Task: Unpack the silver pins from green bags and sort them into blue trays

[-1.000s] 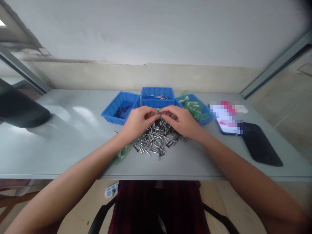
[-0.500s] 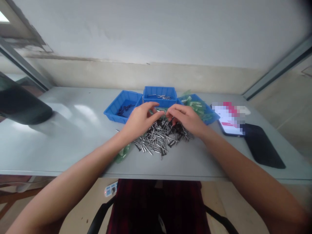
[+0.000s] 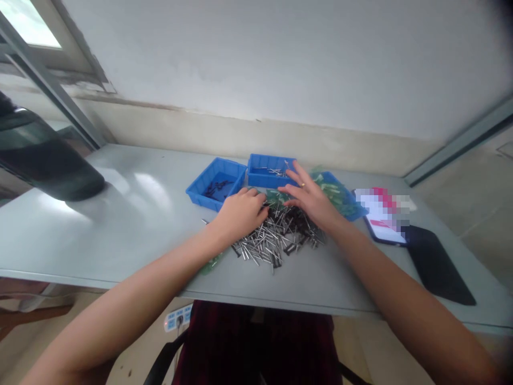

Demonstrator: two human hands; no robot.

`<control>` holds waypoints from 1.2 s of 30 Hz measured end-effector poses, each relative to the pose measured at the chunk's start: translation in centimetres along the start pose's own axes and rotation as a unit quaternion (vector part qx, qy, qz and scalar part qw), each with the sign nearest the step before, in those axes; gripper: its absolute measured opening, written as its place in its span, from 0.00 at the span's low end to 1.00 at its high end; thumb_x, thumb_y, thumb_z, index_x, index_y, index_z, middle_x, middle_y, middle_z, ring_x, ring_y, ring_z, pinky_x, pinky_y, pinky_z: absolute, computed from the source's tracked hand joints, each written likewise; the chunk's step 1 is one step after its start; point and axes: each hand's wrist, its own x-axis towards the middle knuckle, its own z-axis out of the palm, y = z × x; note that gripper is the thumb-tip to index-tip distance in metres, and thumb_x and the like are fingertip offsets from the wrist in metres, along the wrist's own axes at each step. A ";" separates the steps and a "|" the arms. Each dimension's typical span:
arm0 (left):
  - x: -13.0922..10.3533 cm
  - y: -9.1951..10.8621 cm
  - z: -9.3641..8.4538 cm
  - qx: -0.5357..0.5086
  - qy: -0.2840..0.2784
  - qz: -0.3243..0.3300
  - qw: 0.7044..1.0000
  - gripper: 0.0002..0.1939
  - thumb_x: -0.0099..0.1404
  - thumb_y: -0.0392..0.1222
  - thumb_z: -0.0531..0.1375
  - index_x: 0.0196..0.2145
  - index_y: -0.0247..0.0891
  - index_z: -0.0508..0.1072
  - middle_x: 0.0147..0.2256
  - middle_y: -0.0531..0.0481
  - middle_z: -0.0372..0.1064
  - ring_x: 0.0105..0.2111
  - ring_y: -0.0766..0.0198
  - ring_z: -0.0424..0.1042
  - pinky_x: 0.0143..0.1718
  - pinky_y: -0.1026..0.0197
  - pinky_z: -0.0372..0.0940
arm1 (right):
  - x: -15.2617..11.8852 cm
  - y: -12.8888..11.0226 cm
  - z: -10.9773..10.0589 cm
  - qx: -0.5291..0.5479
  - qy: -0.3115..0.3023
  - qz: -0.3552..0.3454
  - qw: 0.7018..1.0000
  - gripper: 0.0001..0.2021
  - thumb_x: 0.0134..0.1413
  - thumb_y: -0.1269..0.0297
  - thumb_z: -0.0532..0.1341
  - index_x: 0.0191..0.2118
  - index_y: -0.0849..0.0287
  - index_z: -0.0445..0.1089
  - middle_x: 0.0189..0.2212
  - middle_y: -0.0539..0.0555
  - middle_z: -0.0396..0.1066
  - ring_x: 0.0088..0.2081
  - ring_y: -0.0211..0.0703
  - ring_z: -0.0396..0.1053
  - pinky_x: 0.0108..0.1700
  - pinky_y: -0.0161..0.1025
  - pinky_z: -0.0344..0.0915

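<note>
A loose pile of silvery and dark pins (image 3: 266,243) lies on the grey table. At its upper left edge my left hand (image 3: 242,211) is curled with its fingers together; what it holds, if anything, is hidden. My right hand (image 3: 310,200) hovers over the pile's upper right, fingers spread, its fingertips by the right corner of the middle blue tray (image 3: 266,179). A small pin stands out near those fingertips, above silvery pins in that tray. Dark pins lie in the left blue tray (image 3: 200,199). Green plastic packets (image 3: 334,195) fill the right blue tray (image 3: 358,215).
A phone with a lit screen (image 3: 382,222) and a black flat object (image 3: 438,267) lie at the right. A large dark cylindrical object (image 3: 52,160) stands at the left. Another green packet (image 3: 212,263) is by my left forearm. A wall rises behind the table.
My right hand has moved up to the middle tray, its fingers going from closed together to spread. My left hand has curled down onto the pile. The camera view has shifted slightly.
</note>
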 end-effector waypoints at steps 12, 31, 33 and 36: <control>0.0 -0.8 0.1 0.045 -0.033 -0.015 0.998 0.11 0.67 0.37 0.52 0.41 0.31 0.72 0.39 0.38 0.71 0.42 0.51 0.68 0.41 0.54 0.65 | -1.5 -0.4 1.0 -0.248 -0.028 -0.122 0.961 0.11 0.60 0.64 0.55 0.44 0.57 0.72 0.39 0.54 0.77 0.38 0.44 0.73 0.41 0.43 0.68; 0.5 -1.1 0.0 0.013 -0.064 -0.016 0.998 0.09 0.64 0.37 0.53 0.32 0.33 0.72 0.34 0.40 0.69 0.35 0.54 0.70 0.37 0.54 0.65 | -2.5 -1.4 1.6 -0.333 -0.113 -0.168 0.921 0.12 0.63 0.65 0.51 0.41 0.57 0.73 0.36 0.53 0.76 0.37 0.42 0.72 0.39 0.38 0.62; 0.3 -0.9 -0.1 0.021 -0.066 -0.020 0.997 0.09 0.64 0.36 0.53 0.32 0.33 0.72 0.34 0.40 0.68 0.35 0.53 0.71 0.37 0.53 0.65 | -2.5 -1.3 1.7 -0.333 -0.114 -0.174 0.920 0.12 0.63 0.65 0.51 0.41 0.57 0.73 0.36 0.54 0.76 0.37 0.42 0.72 0.38 0.37 0.62; 0.1 -0.6 -0.3 0.029 -0.070 -0.040 0.996 0.09 0.65 0.37 0.53 0.36 0.31 0.72 0.37 0.38 0.68 0.34 0.53 0.72 0.37 0.53 0.66 | -2.5 -1.3 1.7 -0.334 -0.110 -0.177 0.919 0.12 0.63 0.65 0.51 0.41 0.58 0.73 0.36 0.54 0.76 0.37 0.42 0.72 0.38 0.37 0.62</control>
